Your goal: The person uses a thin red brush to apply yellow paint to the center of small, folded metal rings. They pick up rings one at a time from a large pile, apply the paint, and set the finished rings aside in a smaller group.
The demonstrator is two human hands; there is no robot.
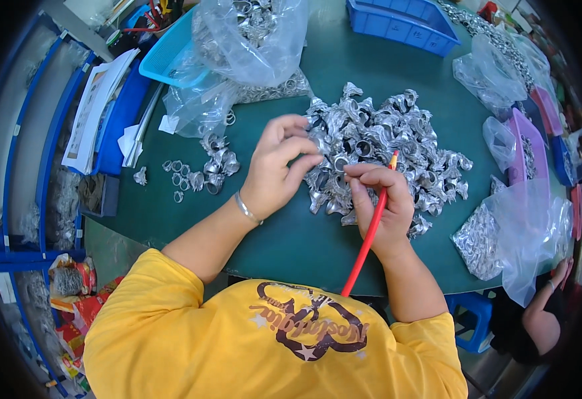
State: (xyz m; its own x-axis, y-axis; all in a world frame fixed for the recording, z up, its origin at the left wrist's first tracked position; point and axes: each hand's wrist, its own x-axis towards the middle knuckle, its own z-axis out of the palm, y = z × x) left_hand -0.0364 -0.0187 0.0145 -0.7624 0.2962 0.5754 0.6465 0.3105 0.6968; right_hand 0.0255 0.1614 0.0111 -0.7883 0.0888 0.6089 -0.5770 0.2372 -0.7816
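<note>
Left hand: your left hand [285, 158] is at the near-left edge of the pile, fingers curled, thumb bent toward them. Fingers blurred – can't tell if a piece is pinched.
Right hand: your right hand [385, 207] is over the pile's near side, gripping the red stick [369, 241], thumb and forefinger drawn close at the front. Can't tell if a piece sits between those tips.
Red stick: slants through your right hand, tip away from you, butt toward your shirt [264, 332]. Held across the palm, probably so the fingertips stay usable.
Pile: the pile [377, 126] of silvery metal pieces lies just beyond and between your hands – likely put there so both reach it without stretching.
Loose pieces: small rings [179, 176] and chunky castings [219, 163] lie left of your left hand, apart from the pile; the gap seems to keep the groups from mixing.
Bags: clear bag [257, 33] of pieces beyond your left hand, another bag [480, 243] right of your right hand. Both sit at the sides, presumably to free the middle.
Bin: blue bin [404, 30] beyond the pile, likely parked clear of your elbows.
</note>
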